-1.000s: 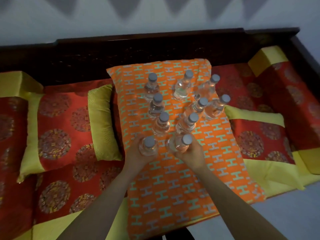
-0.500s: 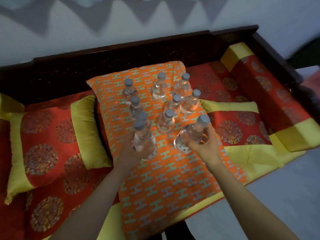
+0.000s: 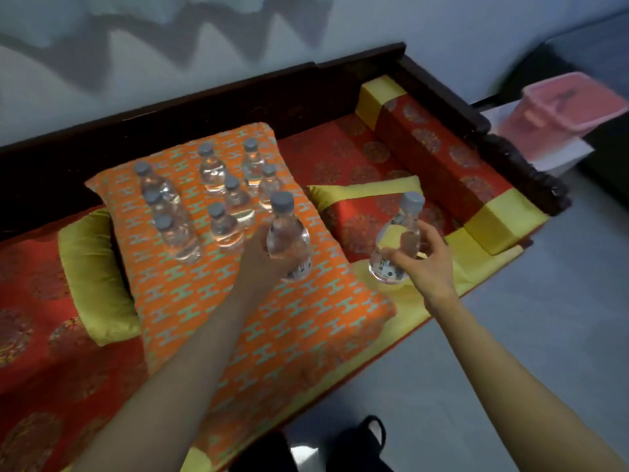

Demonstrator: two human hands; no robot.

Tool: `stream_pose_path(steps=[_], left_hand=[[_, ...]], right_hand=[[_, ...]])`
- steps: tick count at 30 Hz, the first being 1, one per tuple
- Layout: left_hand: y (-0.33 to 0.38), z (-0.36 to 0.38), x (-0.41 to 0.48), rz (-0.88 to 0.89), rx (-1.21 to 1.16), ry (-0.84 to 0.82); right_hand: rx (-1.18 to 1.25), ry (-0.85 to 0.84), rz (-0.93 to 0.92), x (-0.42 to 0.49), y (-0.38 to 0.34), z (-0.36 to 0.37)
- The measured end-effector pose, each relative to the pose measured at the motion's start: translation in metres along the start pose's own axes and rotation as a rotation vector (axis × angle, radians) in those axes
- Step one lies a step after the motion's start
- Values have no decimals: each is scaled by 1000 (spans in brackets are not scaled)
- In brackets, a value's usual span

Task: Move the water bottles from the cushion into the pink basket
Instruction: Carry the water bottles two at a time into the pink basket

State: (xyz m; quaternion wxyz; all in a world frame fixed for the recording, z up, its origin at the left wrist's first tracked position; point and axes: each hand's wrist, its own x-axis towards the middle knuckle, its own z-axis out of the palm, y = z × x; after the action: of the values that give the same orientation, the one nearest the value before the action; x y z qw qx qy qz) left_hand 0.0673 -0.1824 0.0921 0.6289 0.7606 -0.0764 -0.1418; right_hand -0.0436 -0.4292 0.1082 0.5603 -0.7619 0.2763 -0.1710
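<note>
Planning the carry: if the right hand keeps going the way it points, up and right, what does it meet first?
Likely the red bolster, then the dark sofa arm. The right hand seems lifted above them with its bottle, so it may pass free to the pink basket; depth is unclear.

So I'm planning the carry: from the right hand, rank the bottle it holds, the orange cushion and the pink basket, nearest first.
From the right hand:
1. Bottle, in its grip.
2. Orange cushion, to its left.
3. Pink basket, far upper right, past the sofa arm.
</note>
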Motion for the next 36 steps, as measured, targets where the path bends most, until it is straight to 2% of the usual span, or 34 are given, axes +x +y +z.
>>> stream_pose_path(steps=[8,16,29,36], left_hand=[[66,179,-11,41,16,-68],[121,323,23,112,41,-255],[165,552,130,150,84,-463],[180,636,174,119,110,-514]], right_hand=[[-4,125,23,30,30,-198],[40,288,62,66,58,-335],[4,396,114,196,99,-483],[-9,396,146,272,113,-539]])
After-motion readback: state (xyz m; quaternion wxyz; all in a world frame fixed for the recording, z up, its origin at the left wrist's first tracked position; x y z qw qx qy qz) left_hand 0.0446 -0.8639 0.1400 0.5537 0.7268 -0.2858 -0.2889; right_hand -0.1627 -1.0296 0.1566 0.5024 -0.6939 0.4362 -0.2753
